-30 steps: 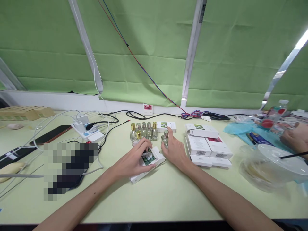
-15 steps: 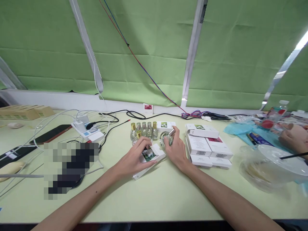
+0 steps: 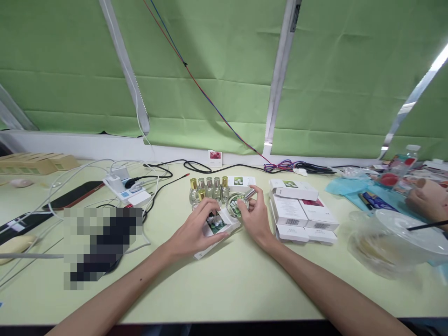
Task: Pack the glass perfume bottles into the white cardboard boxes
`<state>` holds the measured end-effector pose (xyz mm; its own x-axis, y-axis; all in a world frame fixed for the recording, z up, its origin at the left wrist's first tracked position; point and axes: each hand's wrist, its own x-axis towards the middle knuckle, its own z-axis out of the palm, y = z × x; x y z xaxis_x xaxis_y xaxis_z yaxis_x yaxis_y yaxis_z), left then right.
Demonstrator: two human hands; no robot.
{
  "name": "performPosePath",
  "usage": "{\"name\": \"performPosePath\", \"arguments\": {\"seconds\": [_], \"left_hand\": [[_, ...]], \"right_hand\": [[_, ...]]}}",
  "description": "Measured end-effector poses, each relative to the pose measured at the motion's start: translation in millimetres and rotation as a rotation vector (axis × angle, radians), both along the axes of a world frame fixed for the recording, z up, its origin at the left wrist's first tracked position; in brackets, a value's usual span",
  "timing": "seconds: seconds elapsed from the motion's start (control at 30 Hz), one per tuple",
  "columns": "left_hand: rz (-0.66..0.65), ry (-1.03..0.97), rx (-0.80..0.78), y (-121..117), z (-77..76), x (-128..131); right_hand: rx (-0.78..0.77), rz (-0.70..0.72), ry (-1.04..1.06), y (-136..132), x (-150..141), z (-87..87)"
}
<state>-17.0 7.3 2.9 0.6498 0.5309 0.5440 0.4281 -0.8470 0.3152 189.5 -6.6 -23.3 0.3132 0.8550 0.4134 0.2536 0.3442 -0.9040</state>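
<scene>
Pinched round bottle (image 3: 234, 205) in right hand (image 3: 258, 219), tilted cap-end far-right | gripped white box (image 3: 216, 225) in left hand (image 3: 196, 229), slanting lengthwise likewise | held bottle just beyond box's flapped end

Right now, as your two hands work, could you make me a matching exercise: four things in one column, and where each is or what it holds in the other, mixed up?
Things
1. left hand
2. right hand
3. tan boxes
4. lidded bowl

Places and states
A. at the right side of the picture
B. holding a round bottle with a silver cap
C. at the far left of the picture
D. holding a white box with a flower picture

Right pairs: 1-D, 2-B, 3-C, 4-A
</scene>
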Motion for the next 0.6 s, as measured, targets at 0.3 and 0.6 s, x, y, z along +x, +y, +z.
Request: {"name": "performPosePath", "arguments": {"seconds": [0.3,0.6], "left_hand": [[-0.002,-0.064,0.039,1.0,-1.9,1.0],[-0.001,-0.095,0.063,0.9,-4.0,2.1]], "right_hand": [[-0.038,0.132,0.117,1.5,-0.4,-1.3],[-0.044,0.225,0.143,3.9,-1.4,-6.4]]}}
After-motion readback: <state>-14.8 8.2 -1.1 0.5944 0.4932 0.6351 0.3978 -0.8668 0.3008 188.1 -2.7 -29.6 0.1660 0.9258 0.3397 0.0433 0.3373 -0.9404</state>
